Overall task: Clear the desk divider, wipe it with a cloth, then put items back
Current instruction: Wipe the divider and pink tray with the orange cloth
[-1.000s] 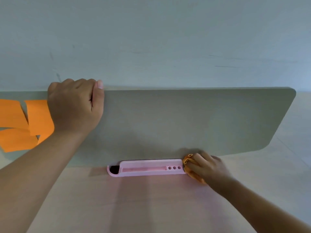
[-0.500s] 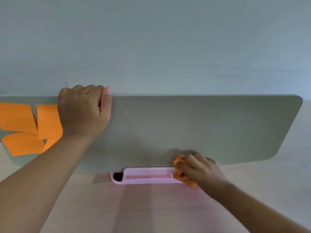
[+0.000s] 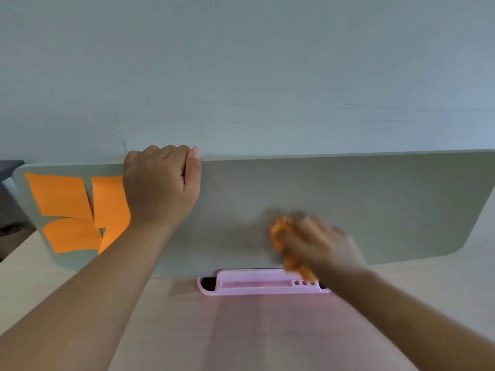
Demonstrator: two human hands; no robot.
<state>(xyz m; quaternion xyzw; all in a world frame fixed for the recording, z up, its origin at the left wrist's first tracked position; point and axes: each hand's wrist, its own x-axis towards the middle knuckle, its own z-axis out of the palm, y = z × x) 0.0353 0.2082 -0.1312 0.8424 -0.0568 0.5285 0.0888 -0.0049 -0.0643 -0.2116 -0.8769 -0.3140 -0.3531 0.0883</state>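
A grey desk divider point(image 3: 375, 204) stands upright across the desk. My left hand point(image 3: 160, 188) grips its top edge, fingers curled over the far side. My right hand point(image 3: 318, 242), blurred by motion, holds a crumpled orange cloth point(image 3: 281, 231) against the divider's lower middle face. Several orange sticky notes point(image 3: 67, 210) are stuck on the divider's left part, partly hidden by my left wrist. A pink holder point(image 3: 257, 285) with a long slot and three small holes sits at the divider's foot.
The pale wooden desk point(image 3: 241, 338) stretches toward me. A grey-blue wall point(image 3: 241, 62) rises behind the divider. A dark object point(image 3: 8, 167) shows past the divider's left end.
My right hand has lifted the cloth from the right end of the pink holder up onto the divider's face. The view has shifted right and down. My left hand keeps its grip.
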